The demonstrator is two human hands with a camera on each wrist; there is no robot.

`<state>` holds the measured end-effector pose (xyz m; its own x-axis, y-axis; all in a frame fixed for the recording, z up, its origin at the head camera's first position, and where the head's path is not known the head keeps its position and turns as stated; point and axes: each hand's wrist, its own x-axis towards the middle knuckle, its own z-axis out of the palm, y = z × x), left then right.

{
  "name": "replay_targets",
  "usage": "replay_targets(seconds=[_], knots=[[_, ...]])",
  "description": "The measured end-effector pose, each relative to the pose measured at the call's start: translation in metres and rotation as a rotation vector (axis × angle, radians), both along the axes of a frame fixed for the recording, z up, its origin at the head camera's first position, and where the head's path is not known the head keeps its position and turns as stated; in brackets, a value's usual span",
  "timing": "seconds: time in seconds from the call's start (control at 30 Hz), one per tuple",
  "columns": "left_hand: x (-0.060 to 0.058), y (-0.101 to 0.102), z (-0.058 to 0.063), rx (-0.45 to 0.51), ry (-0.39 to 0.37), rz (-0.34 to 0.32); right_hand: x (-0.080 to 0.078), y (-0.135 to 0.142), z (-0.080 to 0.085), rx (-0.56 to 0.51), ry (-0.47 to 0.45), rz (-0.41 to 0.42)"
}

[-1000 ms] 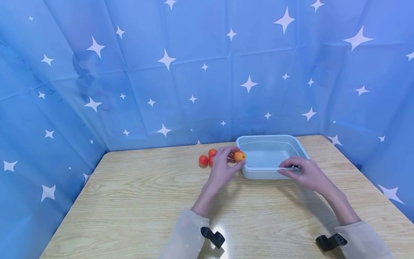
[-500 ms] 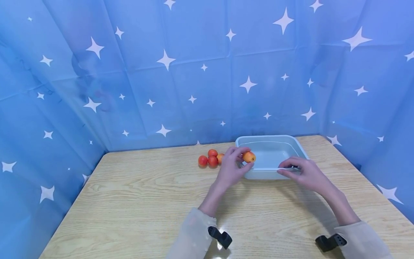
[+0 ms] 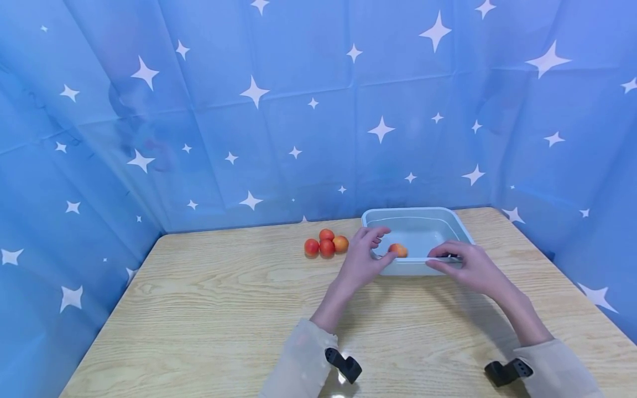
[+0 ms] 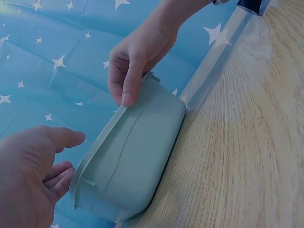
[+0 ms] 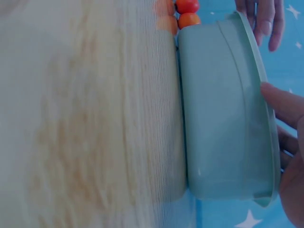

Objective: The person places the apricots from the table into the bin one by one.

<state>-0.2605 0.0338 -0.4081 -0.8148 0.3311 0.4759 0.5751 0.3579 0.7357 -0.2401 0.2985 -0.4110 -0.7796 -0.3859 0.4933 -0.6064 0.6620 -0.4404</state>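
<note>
A light blue-green plastic basin (image 3: 415,267) stands at the back right of the table. My left hand (image 3: 360,257) is over its left front corner, thumb and fingers spread apart, holding nothing. Just past the thumb, an orange-red round fruit (image 3: 398,250) is inside the basin, its lower part hidden by the front wall. My right hand (image 3: 470,267) pinches the basin's front rim near the right corner, thumb outside and fingers inside; in the right wrist view the thumb (image 5: 282,102) lies against that rim.
Left of the basin, several round fruits sit close together on the wooden table (image 3: 224,309): red ones (image 3: 311,247) and an orange one (image 3: 340,244). A blue curtain with white stars (image 3: 278,138) hangs behind the table's back edge.
My left hand has moved right with the orange-red fruit, over the basin, and let go of it; the fruit is now lower, inside. My right hand keeps its grip on the rim.
</note>
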Motion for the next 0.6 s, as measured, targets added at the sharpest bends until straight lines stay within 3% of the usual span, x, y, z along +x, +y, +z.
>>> replay_targets(seconds=[0.6], knots=[[0.0049, -0.0075, 0.0022, -0.058, 0.010, 0.056, 0.0020, -0.0024, 0.0024, -0.028, 0.021, 0.012]])
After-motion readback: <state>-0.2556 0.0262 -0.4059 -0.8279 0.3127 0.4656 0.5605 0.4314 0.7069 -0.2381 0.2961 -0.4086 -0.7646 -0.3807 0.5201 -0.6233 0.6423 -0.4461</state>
